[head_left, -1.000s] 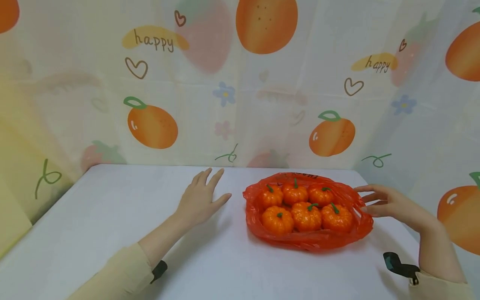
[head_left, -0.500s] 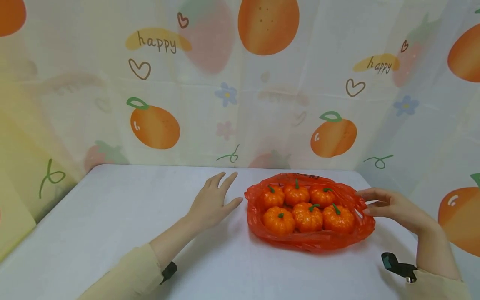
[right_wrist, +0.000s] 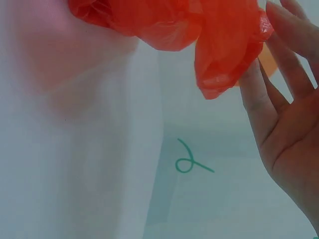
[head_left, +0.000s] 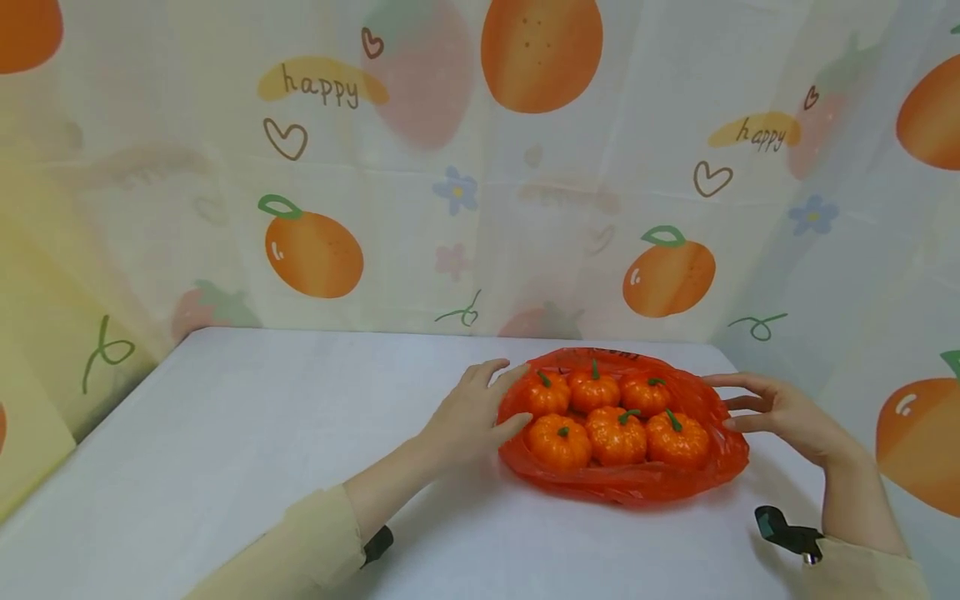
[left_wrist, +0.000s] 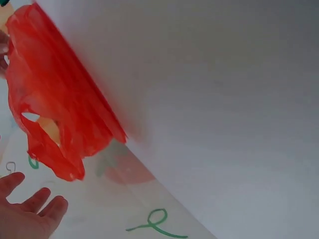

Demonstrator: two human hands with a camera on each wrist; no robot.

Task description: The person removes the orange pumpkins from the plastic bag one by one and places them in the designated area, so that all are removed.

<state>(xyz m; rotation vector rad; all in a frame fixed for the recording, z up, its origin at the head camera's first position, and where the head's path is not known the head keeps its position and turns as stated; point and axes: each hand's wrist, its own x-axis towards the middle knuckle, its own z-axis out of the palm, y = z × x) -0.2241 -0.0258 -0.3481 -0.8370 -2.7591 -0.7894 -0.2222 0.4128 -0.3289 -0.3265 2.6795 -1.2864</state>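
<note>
An open red plastic bag (head_left: 622,487) sits on the white table, holding several small orange pumpkins (head_left: 617,437) with green stems in two rows. My left hand (head_left: 472,421) is at the bag's left rim, fingers spread and loosely bent, overlapping it in the head view. In the left wrist view that hand (left_wrist: 37,214) shows apart from the bag (left_wrist: 60,84). At the right rim is my right hand (head_left: 783,417), fingers reaching to the bag's edge. In the right wrist view its fingers (right_wrist: 256,94) lie against or just beside the bag (right_wrist: 224,45); contact is hard to tell.
The white table (head_left: 247,433) stretches left of the bag and in front of it. Behind stands a fabric backdrop (head_left: 405,200) printed with fruit and hearts, which also closes off both sides. A dark wrist-worn device (head_left: 787,529) shows at the right sleeve.
My left hand has moved right, from bare table to the bag's left rim. The right hand has stayed near the right rim, its fingers shifting slightly. The bag and pumpkins look unmoved.
</note>
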